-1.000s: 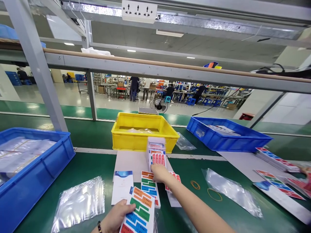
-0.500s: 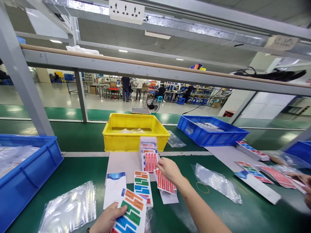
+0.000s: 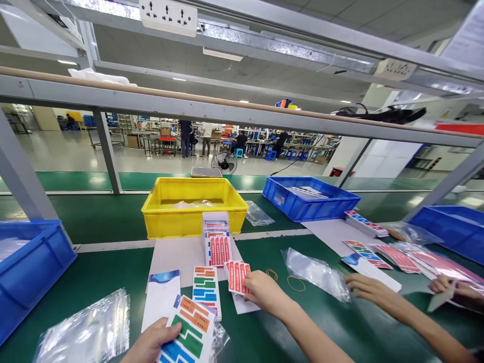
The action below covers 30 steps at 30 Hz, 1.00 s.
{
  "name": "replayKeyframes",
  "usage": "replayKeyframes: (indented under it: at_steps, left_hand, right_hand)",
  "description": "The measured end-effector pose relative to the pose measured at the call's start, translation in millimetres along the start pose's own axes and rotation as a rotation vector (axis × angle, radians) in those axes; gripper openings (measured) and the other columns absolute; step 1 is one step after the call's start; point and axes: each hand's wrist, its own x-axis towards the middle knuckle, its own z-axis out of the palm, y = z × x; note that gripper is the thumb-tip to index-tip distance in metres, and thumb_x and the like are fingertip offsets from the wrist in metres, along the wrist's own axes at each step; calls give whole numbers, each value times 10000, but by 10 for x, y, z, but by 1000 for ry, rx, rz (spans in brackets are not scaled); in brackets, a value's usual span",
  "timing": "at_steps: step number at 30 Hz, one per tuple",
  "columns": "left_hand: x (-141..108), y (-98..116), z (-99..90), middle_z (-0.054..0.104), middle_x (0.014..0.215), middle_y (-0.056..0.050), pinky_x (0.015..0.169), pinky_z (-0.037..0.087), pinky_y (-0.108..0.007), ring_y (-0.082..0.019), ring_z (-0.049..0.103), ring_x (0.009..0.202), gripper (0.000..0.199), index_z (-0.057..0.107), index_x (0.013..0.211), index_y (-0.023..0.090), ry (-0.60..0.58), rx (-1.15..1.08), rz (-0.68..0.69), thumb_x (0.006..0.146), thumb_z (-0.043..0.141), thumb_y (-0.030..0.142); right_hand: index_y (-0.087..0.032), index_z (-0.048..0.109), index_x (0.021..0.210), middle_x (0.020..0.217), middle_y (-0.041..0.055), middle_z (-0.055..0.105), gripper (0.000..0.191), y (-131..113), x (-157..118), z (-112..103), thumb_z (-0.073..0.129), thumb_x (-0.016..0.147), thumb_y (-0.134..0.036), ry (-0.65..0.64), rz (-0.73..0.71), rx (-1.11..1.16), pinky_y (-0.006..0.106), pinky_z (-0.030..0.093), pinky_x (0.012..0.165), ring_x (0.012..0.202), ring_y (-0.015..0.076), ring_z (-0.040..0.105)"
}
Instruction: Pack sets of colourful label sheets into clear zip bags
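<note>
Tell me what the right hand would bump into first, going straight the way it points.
The red-labelled sheets, which are at the fingers of the right hand; beyond them, probably the taller stack of cards, though depth is unclear.

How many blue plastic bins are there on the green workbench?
3: the left bin, cut off by the picture edge; the middle bin, right of the yellow bin; the right bin, also cut off.
</note>
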Motion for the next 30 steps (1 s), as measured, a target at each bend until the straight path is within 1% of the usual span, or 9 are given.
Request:
replayKeyframes:
  at_steps: [3, 6, 9, 12, 15, 18, 21, 26, 30]
  left_hand:
    - [-8, 33, 124, 697, 803, -183, 716, 496, -336, -311, 654, 819, 670, 458, 1140, -10, -20, 6, -17, 619, 746, 296]
    - [61, 50, 194, 694, 798, -188, 721, 495, -343, -312, 657, 800, 602, 503, 1080, -13, -35, 32, -6, 619, 746, 288]
    - [176, 50, 178, 691, 827, -195, 723, 496, -338, -301, 659, 799, 540, 500, 1049, -3, -33, 68, -1, 653, 720, 292]
    - [269, 48, 120, 695, 823, -178, 706, 500, -320, -283, 664, 791, 515, 485, 1038, 25, 7, 101, -17, 678, 697, 325]
    - [304, 59, 80, 703, 774, -142, 651, 503, -287, -266, 672, 755, 465, 491, 997, 63, 100, 121, -29, 682, 691, 340]
    - [292, 77, 75, 704, 757, -132, 630, 505, -291, -281, 670, 762, 481, 489, 987, 76, 116, 104, -22, 649, 718, 330]
    - [270, 86, 90, 704, 754, -131, 636, 511, -309, -299, 666, 776, 528, 485, 1003, 79, 115, 86, -23, 612, 746, 319]
    - [256, 81, 91, 702, 787, -142, 668, 513, -314, -298, 663, 796, 525, 477, 995, 87, 118, 84, -39, 622, 737, 350]
    - [256, 71, 69, 701, 780, -148, 673, 515, -323, -300, 664, 784, 535, 482, 994, 77, 102, 80, -40, 610, 746, 341]
  right_hand:
    - [-151, 675, 715, 772, 67, 664, 137, 62, -2, 13, 621, 748, -272, 16, -52, 3, 249, 386, 665, 754, 197, 598]
    - [-161, 665, 679, 744, 57, 661, 162, 103, -8, 61, 570, 781, -243, 48, -93, 0, 239, 371, 639, 720, 174, 590]
    - [-162, 648, 686, 718, 55, 654, 201, 117, -16, 133, 484, 802, -153, 95, -98, -18, 243, 346, 599, 666, 160, 575]
    - [-143, 633, 699, 681, 67, 641, 208, 106, -34, 210, 448, 782, -99, 155, -49, -48, 258, 319, 563, 608, 163, 553]
    - [-122, 627, 748, 749, 100, 630, 261, 71, -72, 277, 377, 814, -83, 236, 13, -74, 283, 328, 615, 676, 183, 551]
    - [-124, 620, 734, 774, 101, 614, 270, 13, -114, 329, 366, 810, -73, 295, 0, -77, 297, 330, 643, 703, 183, 541]
    - [-143, 618, 684, 714, 64, 602, 198, -40, -131, 329, 445, 774, -106, 278, -51, -60, 286, 324, 606, 645, 161, 529]
    - [-154, 643, 729, 786, 59, 624, 116, -38, -107, 190, 583, 760, -248, 122, -14, 18, 282, 352, 655, 743, 182, 554]
    - [-168, 641, 726, 793, 40, 631, 200, 17, -74, 123, 684, 686, -359, 102, -10, 44, 272, 368, 670, 761, 185, 561]
